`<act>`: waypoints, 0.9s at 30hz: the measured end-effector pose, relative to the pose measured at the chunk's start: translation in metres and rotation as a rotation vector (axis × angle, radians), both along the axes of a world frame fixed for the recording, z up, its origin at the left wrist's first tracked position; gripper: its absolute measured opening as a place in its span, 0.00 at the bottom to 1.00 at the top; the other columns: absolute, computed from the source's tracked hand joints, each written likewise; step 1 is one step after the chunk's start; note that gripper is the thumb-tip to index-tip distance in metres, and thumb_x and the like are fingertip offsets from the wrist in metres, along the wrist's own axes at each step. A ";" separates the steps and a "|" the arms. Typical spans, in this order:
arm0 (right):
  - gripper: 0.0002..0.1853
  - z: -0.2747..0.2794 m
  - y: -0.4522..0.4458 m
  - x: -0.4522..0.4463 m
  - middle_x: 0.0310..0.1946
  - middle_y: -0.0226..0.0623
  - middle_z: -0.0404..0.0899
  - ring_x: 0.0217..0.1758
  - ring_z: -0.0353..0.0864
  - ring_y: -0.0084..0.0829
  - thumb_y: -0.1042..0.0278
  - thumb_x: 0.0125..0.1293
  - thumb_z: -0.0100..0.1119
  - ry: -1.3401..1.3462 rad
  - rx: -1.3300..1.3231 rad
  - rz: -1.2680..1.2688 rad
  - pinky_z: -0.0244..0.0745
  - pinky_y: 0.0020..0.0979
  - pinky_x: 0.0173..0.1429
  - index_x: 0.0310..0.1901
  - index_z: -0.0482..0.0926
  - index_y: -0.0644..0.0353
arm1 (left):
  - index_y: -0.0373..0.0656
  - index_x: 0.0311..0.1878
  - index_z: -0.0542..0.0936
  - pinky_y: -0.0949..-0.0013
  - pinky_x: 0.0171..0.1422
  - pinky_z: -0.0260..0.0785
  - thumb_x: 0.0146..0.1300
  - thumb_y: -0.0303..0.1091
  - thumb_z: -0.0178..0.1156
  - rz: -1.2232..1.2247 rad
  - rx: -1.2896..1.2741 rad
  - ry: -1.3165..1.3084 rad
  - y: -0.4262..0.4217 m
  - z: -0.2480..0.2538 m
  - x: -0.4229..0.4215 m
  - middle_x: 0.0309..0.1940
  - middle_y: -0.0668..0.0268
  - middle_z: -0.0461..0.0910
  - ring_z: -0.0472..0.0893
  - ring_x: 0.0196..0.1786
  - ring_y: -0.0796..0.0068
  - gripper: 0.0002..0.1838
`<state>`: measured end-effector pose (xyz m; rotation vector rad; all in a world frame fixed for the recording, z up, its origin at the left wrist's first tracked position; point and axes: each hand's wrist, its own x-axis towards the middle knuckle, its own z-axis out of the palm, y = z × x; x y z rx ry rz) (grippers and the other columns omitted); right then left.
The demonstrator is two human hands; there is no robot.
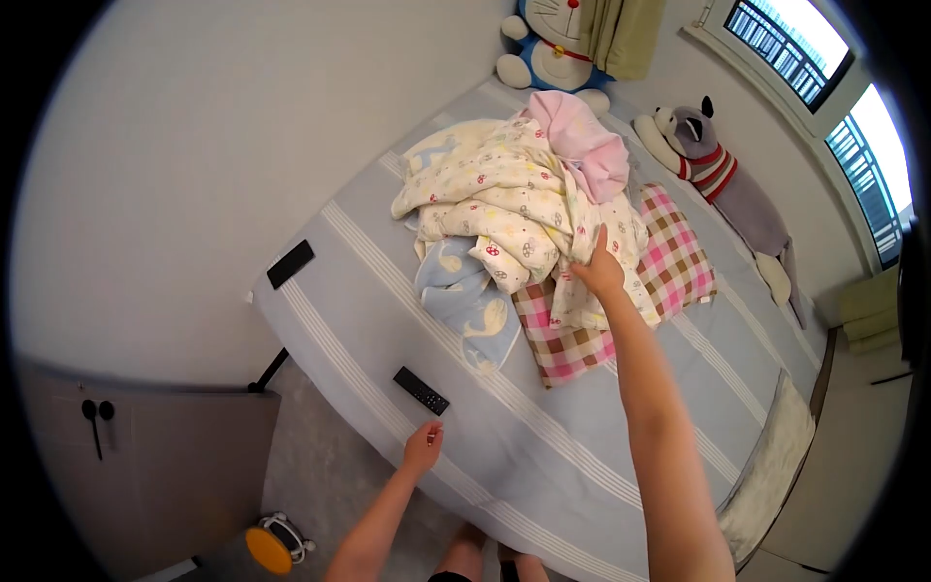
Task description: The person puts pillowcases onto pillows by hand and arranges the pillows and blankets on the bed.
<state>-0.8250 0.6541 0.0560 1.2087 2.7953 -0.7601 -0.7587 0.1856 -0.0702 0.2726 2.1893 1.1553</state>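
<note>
My right hand reaches over the bed to the cream patterned blanket, thumb and fingers apart at its right part. A pink cloth lies at the blanket's top. Under the pile, a pink and brown checked pillow shows on the right and below. A blue cloth with whale shapes sticks out at the lower left. Near the bed's front edge, my left hand has its fingers curled, just below a black remote; whether it holds anything is too small to tell.
A black flat object lies at the bed's left corner. A blue and white plush sits at the head end, a long grey plush dog along the window side. A grey cushion rests at the right edge. An orange round object is on the floor.
</note>
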 end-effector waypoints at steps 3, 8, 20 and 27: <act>0.42 -0.051 -0.026 0.002 0.35 0.50 0.80 0.38 0.80 0.48 0.56 0.49 0.64 0.080 0.019 -0.017 0.74 0.43 0.43 0.66 0.57 0.53 | 0.42 0.48 0.76 0.70 0.39 0.72 0.63 0.34 0.56 0.057 0.029 -0.066 -0.008 0.004 0.011 0.35 0.62 0.80 0.80 0.33 0.72 0.12; 0.34 -0.062 -0.094 0.054 0.43 0.51 0.79 0.47 0.78 0.51 0.59 0.51 0.62 0.183 -0.132 -0.103 0.72 0.42 0.50 0.62 0.66 0.53 | 0.42 0.49 0.75 0.71 0.40 0.73 0.63 0.31 0.56 0.073 0.176 -0.011 0.017 0.022 0.014 0.38 0.62 0.81 0.80 0.35 0.72 0.12; 0.23 -0.041 -0.091 0.039 0.45 0.36 0.74 0.37 0.77 0.29 0.76 0.65 0.47 0.709 -0.875 -0.699 0.79 0.26 0.38 0.62 0.64 0.55 | 0.41 0.47 0.76 0.73 0.37 0.71 0.60 0.26 0.58 -0.012 0.108 0.249 0.037 0.048 -0.054 0.44 0.63 0.77 0.78 0.35 0.73 0.12; 0.37 -0.028 -0.041 -0.068 0.57 0.37 0.69 0.58 0.70 0.30 0.74 0.67 0.46 1.014 -1.023 -0.520 0.63 0.29 0.63 0.72 0.38 0.51 | 0.45 0.51 0.74 0.62 0.42 0.72 0.53 0.29 0.63 -0.247 0.049 0.615 0.135 0.040 -0.212 0.47 0.61 0.73 0.76 0.44 0.59 0.20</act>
